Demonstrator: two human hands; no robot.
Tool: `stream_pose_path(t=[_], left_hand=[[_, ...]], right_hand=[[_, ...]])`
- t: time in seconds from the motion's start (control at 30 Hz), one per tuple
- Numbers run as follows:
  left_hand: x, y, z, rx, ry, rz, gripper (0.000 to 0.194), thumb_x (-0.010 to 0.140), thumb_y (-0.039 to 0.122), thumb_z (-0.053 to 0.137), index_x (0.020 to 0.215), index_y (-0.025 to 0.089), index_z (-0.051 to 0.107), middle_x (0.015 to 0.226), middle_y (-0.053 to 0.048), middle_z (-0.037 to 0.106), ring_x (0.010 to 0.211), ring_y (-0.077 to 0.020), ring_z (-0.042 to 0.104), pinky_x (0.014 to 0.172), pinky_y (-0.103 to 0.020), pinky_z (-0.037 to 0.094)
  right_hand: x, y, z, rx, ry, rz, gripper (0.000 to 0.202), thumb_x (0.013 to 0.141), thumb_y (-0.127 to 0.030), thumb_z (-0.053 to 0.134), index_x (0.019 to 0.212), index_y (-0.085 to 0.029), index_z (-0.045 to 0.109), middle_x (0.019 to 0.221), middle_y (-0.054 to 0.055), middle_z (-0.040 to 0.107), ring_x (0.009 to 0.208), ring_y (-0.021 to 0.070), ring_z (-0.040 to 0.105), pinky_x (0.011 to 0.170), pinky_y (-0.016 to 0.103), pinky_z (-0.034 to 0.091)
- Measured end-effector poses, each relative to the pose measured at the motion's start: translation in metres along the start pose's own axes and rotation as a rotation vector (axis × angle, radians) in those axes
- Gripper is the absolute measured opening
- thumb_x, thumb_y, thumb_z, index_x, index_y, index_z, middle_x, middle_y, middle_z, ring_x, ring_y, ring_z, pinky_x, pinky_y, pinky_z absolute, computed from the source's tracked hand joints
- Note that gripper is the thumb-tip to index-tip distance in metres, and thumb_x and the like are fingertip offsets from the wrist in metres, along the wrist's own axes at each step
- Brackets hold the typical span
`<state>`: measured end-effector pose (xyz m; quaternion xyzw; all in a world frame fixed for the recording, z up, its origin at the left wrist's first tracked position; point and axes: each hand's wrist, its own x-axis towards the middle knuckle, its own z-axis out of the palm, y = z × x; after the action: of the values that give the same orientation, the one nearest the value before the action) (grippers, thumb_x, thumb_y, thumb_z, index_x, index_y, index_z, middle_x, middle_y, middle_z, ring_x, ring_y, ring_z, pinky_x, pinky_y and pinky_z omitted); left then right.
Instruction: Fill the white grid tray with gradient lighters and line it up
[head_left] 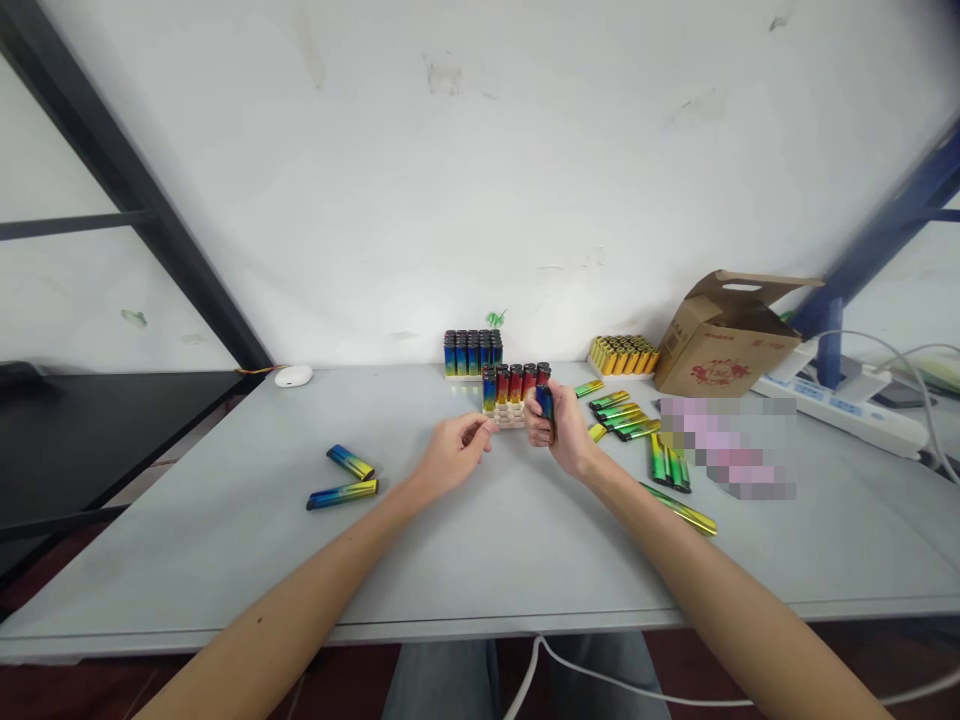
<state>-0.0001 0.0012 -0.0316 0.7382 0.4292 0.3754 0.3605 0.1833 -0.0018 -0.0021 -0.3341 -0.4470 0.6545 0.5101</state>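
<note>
My right hand [559, 425] is closed around a blue lighter [545, 402], held upright just right of a pale slotted tray [511, 421]. The tray's back part holds a row of red-and-yellow lighters [516, 384] and a blue-and-yellow lighter [489, 390] at its left end; empty slots show at the front. My left hand [456, 450] is curled with its fingertips at the tray's front left corner. Whether they touch the tray or pinch something small cannot be made out. Two blue-and-yellow lighters [343, 494] lie on the table to the left.
Behind stands a filled tray of blue lighters [473, 354], and farther right one of yellow lighters [624, 355]. Several green-and-yellow lighters [626, 417] lie right of my hand. An open cardboard box [724, 345], a power strip [844, 410] and a white case [293, 376] rest on the table [465, 560].
</note>
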Motion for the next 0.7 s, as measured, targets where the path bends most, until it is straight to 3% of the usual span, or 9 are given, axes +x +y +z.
stream_pose_path(t=[0.27, 0.7], left_hand=[[0.0002, -0.0024, 0.0012, 0.009, -0.012, -0.004, 0.028, 0.089, 0.04, 0.044, 0.085, 0.019, 0.061, 0.066, 0.002, 0.059, 0.052, -0.0105, 0.055, 0.053, -0.022, 0.044], [0.0001, -0.005, 0.0019, 0.01, -0.011, -0.001, 0.031, 0.089, 0.043, 0.043, 0.084, 0.019, 0.062, 0.066, 0.001, 0.06, 0.053, -0.011, 0.055, 0.053, -0.022, 0.044]], right_hand=[[-0.003, 0.0006, 0.0017, 0.059, -0.057, 0.007, 0.03, 0.08, -0.044, 0.032, 0.059, -0.023, 0.029, 0.047, -0.01, 0.014, 0.042, 0.0078, 0.004, 0.039, 0.02, 0.01], [-0.0034, 0.0016, 0.0073, 0.068, -0.015, 0.032, 0.023, 0.08, -0.038, 0.031, 0.062, -0.023, 0.029, 0.047, -0.009, 0.016, 0.042, 0.0077, 0.005, 0.039, 0.02, 0.01]])
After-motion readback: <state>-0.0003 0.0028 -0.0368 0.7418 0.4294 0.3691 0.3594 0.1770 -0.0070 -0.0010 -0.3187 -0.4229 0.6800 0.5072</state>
